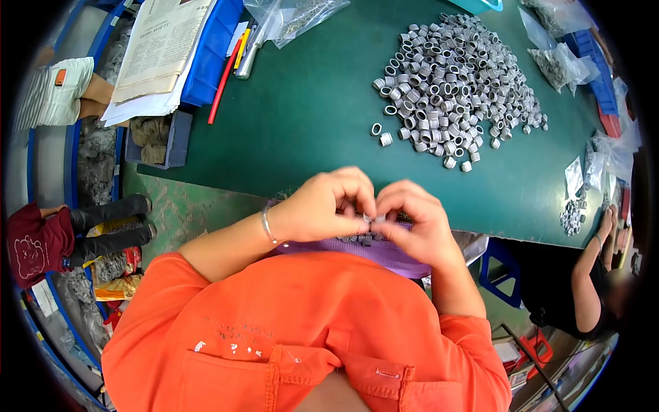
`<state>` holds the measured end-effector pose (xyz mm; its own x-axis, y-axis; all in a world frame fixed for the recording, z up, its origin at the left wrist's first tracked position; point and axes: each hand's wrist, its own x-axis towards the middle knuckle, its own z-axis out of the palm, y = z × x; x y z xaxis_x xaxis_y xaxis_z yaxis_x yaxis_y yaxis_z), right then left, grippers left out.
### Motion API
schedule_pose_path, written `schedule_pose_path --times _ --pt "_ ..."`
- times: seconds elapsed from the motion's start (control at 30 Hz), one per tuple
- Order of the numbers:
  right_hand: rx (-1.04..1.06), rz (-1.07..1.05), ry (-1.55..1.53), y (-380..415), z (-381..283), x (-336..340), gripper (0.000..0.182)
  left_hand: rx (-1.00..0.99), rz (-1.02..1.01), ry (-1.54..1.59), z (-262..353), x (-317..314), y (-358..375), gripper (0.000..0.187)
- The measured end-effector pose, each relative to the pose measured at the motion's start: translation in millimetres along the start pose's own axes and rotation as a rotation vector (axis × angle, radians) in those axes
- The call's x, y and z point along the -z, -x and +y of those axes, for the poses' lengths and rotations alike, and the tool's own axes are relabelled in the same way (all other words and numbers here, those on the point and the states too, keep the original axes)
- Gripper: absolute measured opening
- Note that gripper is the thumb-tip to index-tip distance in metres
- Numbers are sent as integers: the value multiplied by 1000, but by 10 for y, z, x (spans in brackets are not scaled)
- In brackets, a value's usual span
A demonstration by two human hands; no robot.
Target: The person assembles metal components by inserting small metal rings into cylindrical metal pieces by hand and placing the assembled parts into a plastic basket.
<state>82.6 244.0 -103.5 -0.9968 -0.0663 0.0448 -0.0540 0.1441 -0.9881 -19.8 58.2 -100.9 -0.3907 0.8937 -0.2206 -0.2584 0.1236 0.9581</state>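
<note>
Hands met at frame center, left hand [322, 206] and right hand [415, 220] pinching a small grey ring [371, 218] between fingertips above a purple tray [384, 250]; a steady, light pinch seemed wise.

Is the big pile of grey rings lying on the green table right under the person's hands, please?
No, the pile of grey rings lies apart from both hands.

— Where can you reach forward from your hands?

— Bare green table [309, 117] lies straight ahead and to the left; you can pass there.

— And to the right?

— The heap of grey rings [453, 75] blocks it, with stray rings [382, 134] at its near edge. The far left holds pens [237, 58] and a blue tray [209, 65].
</note>
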Motion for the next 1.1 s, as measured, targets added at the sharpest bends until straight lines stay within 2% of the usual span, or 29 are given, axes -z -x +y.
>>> schedule_pose_path --times 0.03,0.1,0.17,0.23,0.3,0.37,0.43,0.47,0.5,0.53,0.57,0.6,0.63,0.77,0.87,1.0,1.1 --pt "27 -124 76 6 -36 48 23 76 -110 -137 71 23 28 14" --pt "15 -122 96 -24 -50 67 22 95 -99 -186 83 32 6 14" --pt "213 147 442 -153 98 79 17 -157 224 -580 21 77 -149 20" --pt "355 322 647 -398 170 46 25 -416 526 -712 82 44 -418 26" --pt "279 318 712 -506 291 11 30 -610 590 -905 -49 145 -658 30" --pt "289 341 755 -506 311 -8 33 -546 536 -947 -104 193 -637 33" --pt "89 421 436 -416 293 -56 33 -476 471 -986 -97 207 -572 35" --pt "-13 448 141 -362 278 -78 35 -277 431 -708 -8 163 -503 33" --pt "-28 442 -234 -326 325 -78 36 -80 386 -430 33 135 -460 31" --pt "-56 423 -416 -288 303 -48 38 -154 371 -202 -74 138 -448 25" --pt "-86 402 -600 -256 256 -24 39 -146 371 -198 -40 119 -397 25" --pt "-96 398 -686 -238 246 -20 38 -37 321 3 51 100 -341 24" --pt "-97 399 -686 -226 250 -16 38 69 270 202 100 82 -307 23" --pt "-85 348 -816 -198 236 -12 35 83 191 467 18 66 -263 18" --pt "-93 358 -835 -189 230 -7 30 57 215 632 56 18 -242 19" --pt "-87 354 -804 -188 212 -20 23 79 176 706 42 17 -218 21" --pt "-113 319 -738 -185 191 -38 22 -11 263 566 -47 3 -220 22"
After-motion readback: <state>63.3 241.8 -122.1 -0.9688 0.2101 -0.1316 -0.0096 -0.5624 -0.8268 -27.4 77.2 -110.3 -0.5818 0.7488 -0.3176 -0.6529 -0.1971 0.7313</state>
